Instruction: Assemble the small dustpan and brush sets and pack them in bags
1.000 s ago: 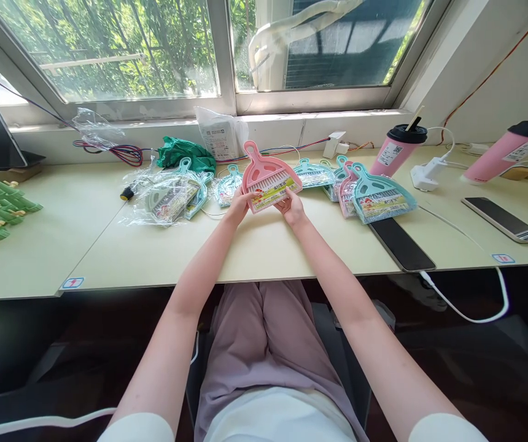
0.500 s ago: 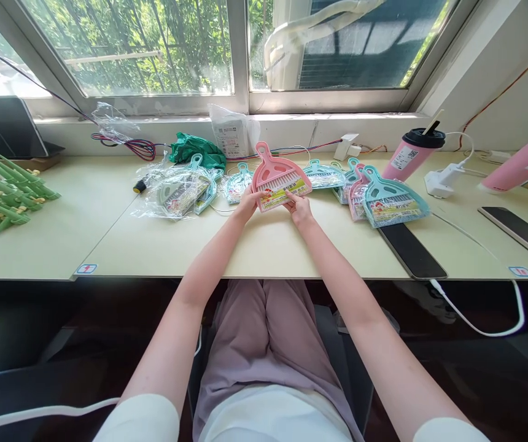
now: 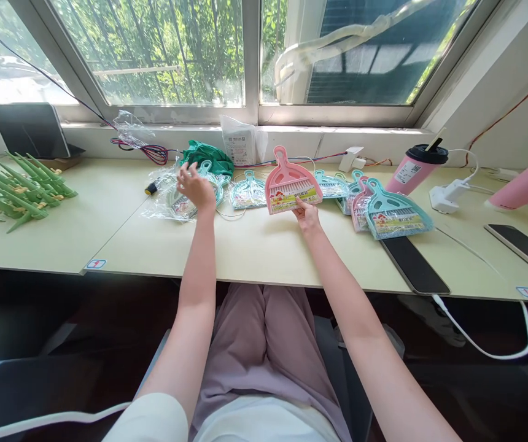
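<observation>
A pink dustpan and brush set (image 3: 292, 184) with a yellow label stands upright above the table, gripped at its lower right edge by my right hand (image 3: 307, 216). My left hand (image 3: 196, 189) is raised with fingers apart and empty, over clear plastic bags (image 3: 172, 199) and a teal dustpan set (image 3: 219, 184). Between my hands lies another teal dustpan set (image 3: 249, 191). Behind the pink one is a further teal set (image 3: 331, 184). To the right, a wrapped teal dustpan set (image 3: 395, 212) leans with a pink set (image 3: 360, 205) beside it.
A dark phone (image 3: 415, 265) with a white cable lies at the table's front edge; another phone (image 3: 524, 248) is further right. Pink cups (image 3: 409, 172) and a white plug adapter (image 3: 448, 197) stand at the right. Green stems (image 3: 24, 187) and a tablet (image 3: 29, 130) are at left.
My left hand has let go of the pink dustpan set and moved left, its fingers spreading. My right hand still holds the set. The view has shifted slightly.
</observation>
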`<state>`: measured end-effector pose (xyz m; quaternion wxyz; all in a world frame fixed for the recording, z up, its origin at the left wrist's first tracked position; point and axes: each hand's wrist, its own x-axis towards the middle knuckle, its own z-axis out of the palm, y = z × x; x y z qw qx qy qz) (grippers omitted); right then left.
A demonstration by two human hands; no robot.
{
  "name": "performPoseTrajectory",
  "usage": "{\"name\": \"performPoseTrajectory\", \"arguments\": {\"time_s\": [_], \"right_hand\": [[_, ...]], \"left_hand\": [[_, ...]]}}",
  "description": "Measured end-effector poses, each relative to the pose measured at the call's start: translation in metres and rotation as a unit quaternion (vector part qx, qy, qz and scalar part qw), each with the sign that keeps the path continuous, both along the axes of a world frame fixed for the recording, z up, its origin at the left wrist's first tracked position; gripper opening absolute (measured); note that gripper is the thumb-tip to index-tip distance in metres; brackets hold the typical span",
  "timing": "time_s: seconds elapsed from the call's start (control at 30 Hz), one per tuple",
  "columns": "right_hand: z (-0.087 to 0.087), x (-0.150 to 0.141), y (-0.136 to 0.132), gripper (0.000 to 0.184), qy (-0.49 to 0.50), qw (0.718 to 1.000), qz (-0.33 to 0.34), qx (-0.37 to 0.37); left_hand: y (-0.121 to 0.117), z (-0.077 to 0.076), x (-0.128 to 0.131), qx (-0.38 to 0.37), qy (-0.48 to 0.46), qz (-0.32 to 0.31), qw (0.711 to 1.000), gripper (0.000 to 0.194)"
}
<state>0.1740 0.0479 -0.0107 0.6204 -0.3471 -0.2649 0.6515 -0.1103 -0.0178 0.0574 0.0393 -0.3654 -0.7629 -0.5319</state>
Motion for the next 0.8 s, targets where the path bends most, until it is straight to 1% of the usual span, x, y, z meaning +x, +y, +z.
{"name": "performPoseTrajectory", "arguments": {"time_s": [0.03, 0.07, 0.13, 0.2, 0.27, 0.3, 0.37, 0.43, 0.47, 0.5, 0.53, 0.6, 0.7, 0.73, 0.8], "right_hand": [[0.000, -0.001, 0.000, 0.038, 0.000, 1.000, 0.002, 0.003], [-0.001, -0.003, 0.000, 0.041, -0.001, 1.000, 0.006, 0.007], [-0.003, -0.006, 0.000, 0.045, -0.005, 1.000, 0.012, 0.018], [-0.004, -0.008, 0.000, 0.047, -0.008, 1.000, 0.015, 0.019], [-0.004, -0.008, 0.000, 0.047, -0.006, 1.000, 0.012, 0.007], [-0.004, -0.007, 0.000, 0.047, -0.005, 1.000, 0.011, 0.002], [-0.004, -0.006, -0.001, 0.048, -0.008, 1.000, 0.015, 0.000], [-0.002, -0.004, -0.002, 0.049, -0.018, 1.000, 0.025, 0.006], [-0.002, -0.004, -0.003, 0.049, -0.022, 0.999, 0.033, 0.008], [-0.001, -0.004, -0.004, 0.048, -0.025, 0.999, 0.041, 0.009], [-0.001, -0.004, -0.005, 0.046, -0.027, 0.998, 0.050, 0.008], [-0.001, -0.006, -0.006, 0.040, -0.030, 0.997, 0.065, 0.000], [-0.001, -0.009, -0.008, 0.033, -0.034, 0.996, 0.083, -0.013], [-0.002, -0.009, -0.008, 0.032, -0.036, 0.995, 0.089, -0.016], [-0.002, -0.010, -0.008, 0.029, -0.045, 0.993, 0.108, -0.020]], "left_hand": [[-0.006, 0.000, -0.016, -0.045, 0.015, 0.050, 0.998, 0.056], [-0.011, -0.003, -0.029, -0.091, 0.017, 0.068, 0.993, 0.059], [-0.013, -0.012, -0.047, -0.161, -0.009, 0.059, 0.985, 0.068], [-0.009, -0.021, -0.051, -0.179, -0.004, 0.027, 0.983, 0.072], [0.000, -0.027, -0.042, -0.163, 0.039, -0.033, 0.985, 0.067], [0.005, -0.028, -0.034, -0.148, 0.065, -0.075, 0.984, 0.062], [0.014, -0.030, -0.014, -0.111, 0.097, -0.174, 0.974, 0.053], [0.020, -0.030, 0.006, -0.073, 0.098, -0.256, 0.959, 0.048], [0.021, -0.030, 0.014, -0.056, 0.094, -0.280, 0.954, 0.048], [0.020, -0.029, 0.021, -0.044, 0.089, -0.289, 0.952, 0.050], [0.019, -0.028, 0.025, -0.036, 0.084, -0.287, 0.954, 0.054], [0.015, -0.024, 0.027, -0.033, 0.075, -0.256, 0.963, 0.065], [0.012, -0.020, 0.018, -0.037, 0.065, -0.195, 0.978, 0.080], [0.013, -0.020, 0.013, -0.037, 0.057, -0.175, 0.982, 0.081], [0.017, -0.022, 0.005, -0.040, 0.022, -0.127, 0.991, 0.075]]}}
